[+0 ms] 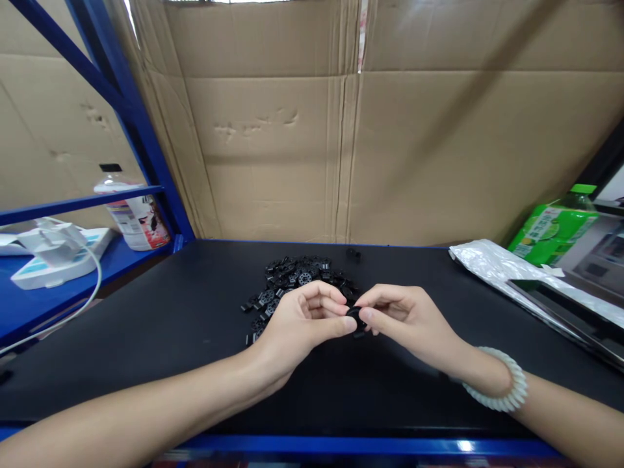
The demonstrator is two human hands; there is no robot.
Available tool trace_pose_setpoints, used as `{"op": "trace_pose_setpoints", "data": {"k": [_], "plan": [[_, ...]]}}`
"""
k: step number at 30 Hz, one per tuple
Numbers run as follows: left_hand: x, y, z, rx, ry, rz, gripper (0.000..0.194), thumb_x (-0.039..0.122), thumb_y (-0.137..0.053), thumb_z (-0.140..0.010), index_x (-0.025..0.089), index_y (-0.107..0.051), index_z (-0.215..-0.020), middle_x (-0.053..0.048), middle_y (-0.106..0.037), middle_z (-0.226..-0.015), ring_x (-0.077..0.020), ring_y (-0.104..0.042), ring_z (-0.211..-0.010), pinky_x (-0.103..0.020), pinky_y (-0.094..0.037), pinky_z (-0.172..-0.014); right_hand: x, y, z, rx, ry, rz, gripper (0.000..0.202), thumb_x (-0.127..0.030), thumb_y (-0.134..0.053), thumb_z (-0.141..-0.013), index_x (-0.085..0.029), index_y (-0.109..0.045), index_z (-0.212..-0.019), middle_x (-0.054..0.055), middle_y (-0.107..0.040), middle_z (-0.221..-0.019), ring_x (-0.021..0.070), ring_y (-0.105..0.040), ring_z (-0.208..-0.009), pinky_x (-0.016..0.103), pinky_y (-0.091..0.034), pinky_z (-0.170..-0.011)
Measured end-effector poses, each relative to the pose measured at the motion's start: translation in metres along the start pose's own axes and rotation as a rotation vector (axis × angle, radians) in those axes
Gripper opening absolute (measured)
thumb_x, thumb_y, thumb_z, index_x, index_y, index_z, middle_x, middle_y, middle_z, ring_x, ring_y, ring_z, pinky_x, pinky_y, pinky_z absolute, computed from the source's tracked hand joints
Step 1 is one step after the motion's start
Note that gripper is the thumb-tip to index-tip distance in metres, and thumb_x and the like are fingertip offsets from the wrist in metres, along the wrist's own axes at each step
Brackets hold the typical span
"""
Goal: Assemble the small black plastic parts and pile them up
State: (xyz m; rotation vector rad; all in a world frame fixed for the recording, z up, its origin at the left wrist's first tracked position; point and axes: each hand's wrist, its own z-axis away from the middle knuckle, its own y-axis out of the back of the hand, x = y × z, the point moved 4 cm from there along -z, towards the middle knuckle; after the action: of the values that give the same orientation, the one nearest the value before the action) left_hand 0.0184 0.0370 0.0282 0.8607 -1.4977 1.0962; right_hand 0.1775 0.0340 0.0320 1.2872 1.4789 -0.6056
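Between the fingertips of both hands is a small round black part (357, 316), partly covered by the fingers. My left hand (312, 315) pinches its left side with thumb and fingers. On its right side, my right hand (402, 318) grips it the same way, with a pale coiled band on the wrist. Just behind my left hand lies a pile of small black parts (305, 278), some round with holes, on the black tabletop (195, 325).
A small black piece (353, 255) lies behind the pile. At right are silvery packaging (492, 260), a dark frame (570, 312) and a green bottle pack (550, 231). At left, a blue shelf (29, 302) holds a power strip (58, 266) and a bottle (134, 218). Cardboard (273, 143) stands behind.
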Motion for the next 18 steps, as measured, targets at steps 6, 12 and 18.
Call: {"op": "trace_pose_setpoints", "data": {"k": [6,12,18], "plan": [[0.001,0.000,0.001,-0.018,-0.016,-0.001,0.030,0.020,-0.087,-0.056,0.016,-0.065,-0.076,0.002,-0.066,-0.066,-0.0113,-0.062,-0.067,-0.023,-0.049,-0.070,-0.008,0.001,0.005,0.080,0.093,0.118,0.015,-0.030,-0.064,-0.083,-0.019,-0.067,-0.074,0.002,-0.066,-0.066,0.0130,-0.060,-0.058,0.023,-0.048,-0.053],[0.002,-0.001,0.001,0.002,-0.049,-0.077,0.028,0.024,-0.086,-0.056,0.016,-0.066,-0.073,0.002,-0.066,-0.064,-0.0129,-0.063,-0.066,-0.025,-0.050,-0.071,-0.007,-0.001,0.005,0.099,0.101,0.124,0.018,-0.031,-0.064,-0.083,-0.018,-0.067,-0.071,0.001,-0.065,-0.062,0.0134,-0.059,-0.056,0.024,-0.048,-0.053],[0.056,0.043,-0.027,0.187,-0.263,-0.426,0.023,0.026,-0.081,-0.061,0.015,-0.069,-0.077,-0.001,-0.069,-0.073,-0.0127,-0.062,-0.068,-0.024,-0.048,-0.069,0.007,0.012,-0.007,0.109,0.072,0.046,0.024,-0.036,-0.054,-0.091,-0.020,-0.072,-0.094,0.005,-0.073,-0.087,0.0164,-0.065,-0.077,0.029,-0.053,-0.071]]}}
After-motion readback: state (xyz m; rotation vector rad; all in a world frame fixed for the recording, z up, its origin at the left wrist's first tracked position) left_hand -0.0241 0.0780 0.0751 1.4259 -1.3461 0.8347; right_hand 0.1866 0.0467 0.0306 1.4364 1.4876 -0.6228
